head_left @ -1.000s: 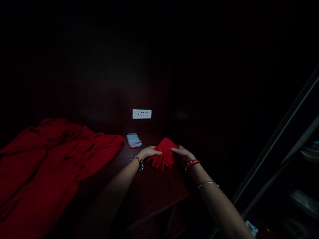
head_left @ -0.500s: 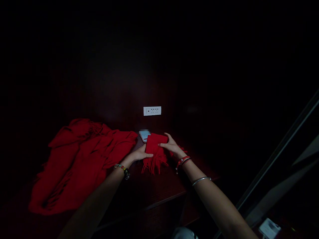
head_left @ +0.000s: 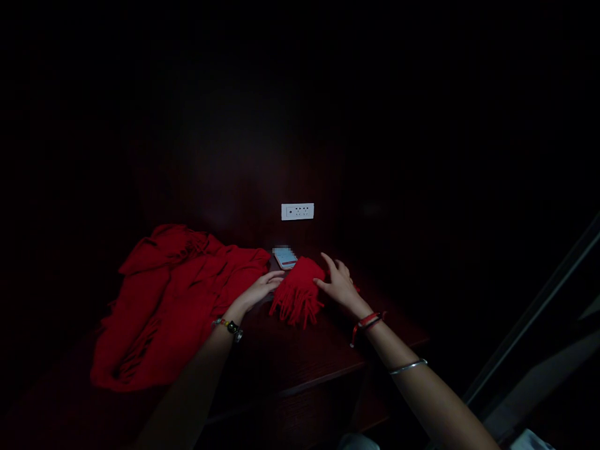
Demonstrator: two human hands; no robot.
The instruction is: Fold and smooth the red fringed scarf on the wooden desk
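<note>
A small folded red scarf (head_left: 299, 289) with a fringe lies on a dark wooden table (head_left: 300, 356), its tassels pointing towards me. My left hand (head_left: 263, 287) rests at the scarf's left edge with the fingers curled against the cloth. On the right side of the scarf lies my right hand (head_left: 338, 284), fingers stretched out and spread. Both wrists carry bracelets. A larger red cloth (head_left: 173, 300) is heaped loosely to the left.
A phone (head_left: 285, 257) lies just behind the folded scarf. A white socket plate (head_left: 297, 211) is on the dark wall behind. The table's front edge runs below my arms. Pale slanted frames stand at the right. The room is very dark.
The folded scarf has been lowered flat onto the table. My right hand moved from its top to its right side, and the view shifted slightly left.
</note>
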